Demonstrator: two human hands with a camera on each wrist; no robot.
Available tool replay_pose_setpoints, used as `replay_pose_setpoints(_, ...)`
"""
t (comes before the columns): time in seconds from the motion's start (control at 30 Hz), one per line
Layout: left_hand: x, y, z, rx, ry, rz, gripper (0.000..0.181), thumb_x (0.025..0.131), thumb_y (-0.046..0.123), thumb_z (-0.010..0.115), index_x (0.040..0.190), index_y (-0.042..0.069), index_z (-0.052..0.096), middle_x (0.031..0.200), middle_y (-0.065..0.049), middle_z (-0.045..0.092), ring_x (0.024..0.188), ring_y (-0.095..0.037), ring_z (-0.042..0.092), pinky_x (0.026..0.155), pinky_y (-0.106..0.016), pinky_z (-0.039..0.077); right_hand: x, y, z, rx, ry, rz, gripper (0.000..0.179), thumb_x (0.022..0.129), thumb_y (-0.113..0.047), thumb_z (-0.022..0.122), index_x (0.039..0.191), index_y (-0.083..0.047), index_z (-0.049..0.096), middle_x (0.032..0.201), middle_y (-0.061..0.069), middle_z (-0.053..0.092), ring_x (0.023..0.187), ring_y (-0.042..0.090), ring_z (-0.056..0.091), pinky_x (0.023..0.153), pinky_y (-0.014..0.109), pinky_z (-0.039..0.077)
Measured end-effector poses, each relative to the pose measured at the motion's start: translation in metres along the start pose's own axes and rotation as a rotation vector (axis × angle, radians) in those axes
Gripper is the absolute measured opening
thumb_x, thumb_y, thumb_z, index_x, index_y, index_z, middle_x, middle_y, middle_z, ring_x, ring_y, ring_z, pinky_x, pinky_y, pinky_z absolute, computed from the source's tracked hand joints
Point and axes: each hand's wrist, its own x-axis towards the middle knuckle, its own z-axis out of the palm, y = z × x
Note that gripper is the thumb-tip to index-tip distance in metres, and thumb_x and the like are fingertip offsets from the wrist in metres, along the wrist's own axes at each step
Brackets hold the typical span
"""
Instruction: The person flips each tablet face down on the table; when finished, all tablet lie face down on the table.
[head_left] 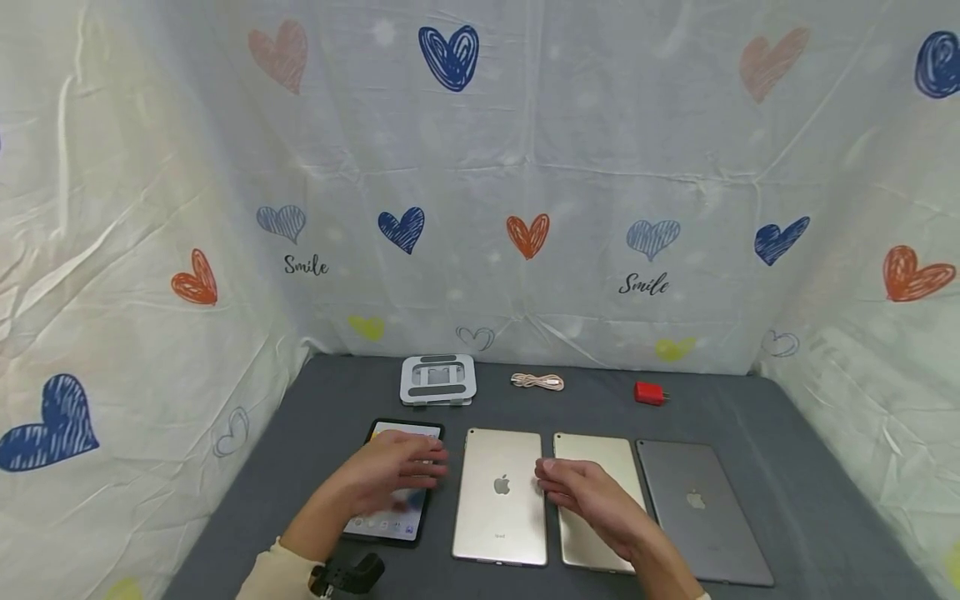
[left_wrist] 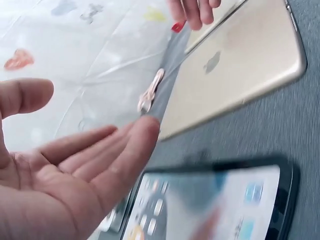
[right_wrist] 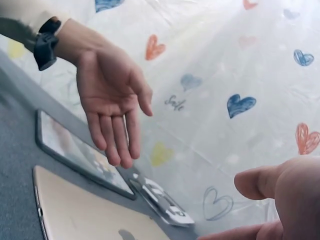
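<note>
My left hand (head_left: 397, 471) hovers over a black-framed tablet (head_left: 382, 527) whose lit screen shows app icons. In the right wrist view that hand's palm faces inward with fingers extended, holding nothing. My right hand (head_left: 600, 500) is above a gold tablet (head_left: 596, 542) lying face down, its fingers loosely bent and empty. Between the hands lies another gold iPad (head_left: 500, 500), back up, with an apple logo. A dark grey iPad (head_left: 701, 508) lies face down at the right, beside the right forearm. The left wrist view shows the left thumb spread away from the fingers.
Along the back of the dark grey tabletop (head_left: 330, 400) lie a folded white-grey tablet stand (head_left: 438, 380), a bundled pale pink cable (head_left: 537, 382) and a red charger plug (head_left: 649, 393). A white curtain (head_left: 570, 167) printed with hearts encloses the back and both sides.
</note>
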Motion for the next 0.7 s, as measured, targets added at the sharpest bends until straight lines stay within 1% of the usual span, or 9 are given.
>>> replay_pose_setpoints(0.07, -0.006, -0.002, -0.013, -0.063, -0.032, -0.010, 0.067, 0.113, 0.037, 0.060, 0.160, -0.008, 0.045, 0.161, -0.026, 0.056, 0.145, -0.044, 0.060, 0.117, -0.067, 0.049, 0.002, -0.003, 0.003, 0.030, -0.031, -0.011, 0.070, 0.117, -0.037, 0.051, 0.159, 0.018, 0.039, 0.166, 0.036, 0.043, 0.155, 0.049, 0.045, 0.128, 0.054, 0.044)
replay_pose_setpoints(0.1, -0.009, -0.003, -0.020, -0.095, -0.041, -0.005, 0.067, 0.113, 0.037, 0.061, 0.160, -0.009, 0.045, 0.160, -0.027, 0.056, 0.145, -0.044, 0.060, 0.120, -0.066, 0.048, 0.004, -0.004, 0.005, 0.047, -0.049, -0.019, 0.071, 0.117, -0.037, 0.051, 0.160, 0.018, 0.038, 0.167, 0.035, 0.042, 0.156, 0.048, 0.045, 0.128, 0.053, 0.044)
replay_pose_setpoints(0.17, -0.013, -0.004, -0.032, -0.147, -0.058, 0.010, 0.066, 0.113, 0.034, 0.062, 0.159, -0.010, 0.046, 0.159, -0.028, 0.057, 0.144, -0.041, 0.062, 0.122, -0.059, 0.050, 0.008, -0.006, 0.009, 0.091, -0.082, -0.035, 0.072, 0.117, -0.037, 0.051, 0.162, 0.016, 0.036, 0.168, 0.035, 0.041, 0.157, 0.047, 0.043, 0.128, 0.047, 0.045)
replay_pose_setpoints(0.23, -0.018, -0.004, -0.044, -0.171, -0.065, 0.030, 0.064, 0.113, 0.030, 0.063, 0.157, -0.012, 0.047, 0.157, -0.029, 0.058, 0.140, -0.038, 0.066, 0.119, -0.050, 0.054, 0.013, -0.007, 0.014, 0.137, -0.111, -0.045, 0.072, 0.117, -0.037, 0.052, 0.163, 0.015, 0.035, 0.169, 0.034, 0.040, 0.158, 0.046, 0.043, 0.127, 0.043, 0.046)
replay_pose_setpoints(0.33, -0.024, -0.007, -0.062, -0.179, -0.085, 0.063, 0.060, 0.113, 0.025, 0.061, 0.155, -0.015, 0.048, 0.154, -0.031, 0.060, 0.138, -0.037, 0.068, 0.114, -0.044, 0.059, 0.023, -0.007, 0.024, 0.208, -0.137, -0.047, 0.070, 0.116, -0.034, 0.052, 0.163, 0.015, 0.034, 0.169, 0.034, 0.039, 0.158, 0.047, 0.042, 0.126, 0.041, 0.047)
replay_pose_setpoints(0.4, -0.029, -0.009, -0.073, -0.169, -0.106, 0.079, 0.060, 0.115, 0.024, 0.059, 0.156, -0.017, 0.044, 0.154, -0.032, 0.060, 0.139, -0.038, 0.067, 0.115, -0.045, 0.058, 0.029, -0.006, 0.031, 0.247, -0.141, -0.043, 0.069, 0.116, -0.032, 0.052, 0.163, 0.015, 0.034, 0.168, 0.034, 0.041, 0.157, 0.047, 0.044, 0.126, 0.043, 0.048)
replay_pose_setpoints(0.53, -0.037, -0.015, -0.096, -0.157, -0.141, 0.085, 0.062, 0.117, 0.023, 0.054, 0.159, -0.019, 0.038, 0.155, -0.029, 0.059, 0.141, -0.036, 0.066, 0.119, -0.047, 0.055, 0.039, -0.005, 0.046, 0.299, -0.146, -0.038, 0.066, 0.115, -0.028, 0.052, 0.161, 0.016, 0.037, 0.165, 0.035, 0.045, 0.155, 0.048, 0.047, 0.125, 0.045, 0.049)
replay_pose_setpoints(0.63, -0.043, -0.018, -0.110, -0.146, -0.129, 0.071, 0.063, 0.117, 0.024, 0.054, 0.160, -0.018, 0.037, 0.155, -0.027, 0.060, 0.139, -0.034, 0.067, 0.119, -0.050, 0.053, 0.046, -0.005, 0.056, 0.335, -0.145, -0.031, 0.062, 0.116, -0.026, 0.050, 0.159, 0.017, 0.039, 0.162, 0.036, 0.048, 0.154, 0.048, 0.048, 0.125, 0.046, 0.049)
replay_pose_setpoints(0.7, -0.045, -0.019, -0.118, -0.144, -0.105, 0.058, 0.063, 0.117, 0.025, 0.055, 0.160, -0.018, 0.037, 0.154, -0.027, 0.062, 0.137, -0.033, 0.068, 0.118, -0.050, 0.055, 0.051, -0.004, 0.063, 0.357, -0.137, -0.023, 0.060, 0.116, -0.025, 0.049, 0.157, 0.018, 0.041, 0.160, 0.037, 0.051, 0.153, 0.048, 0.049, 0.125, 0.047, 0.049)
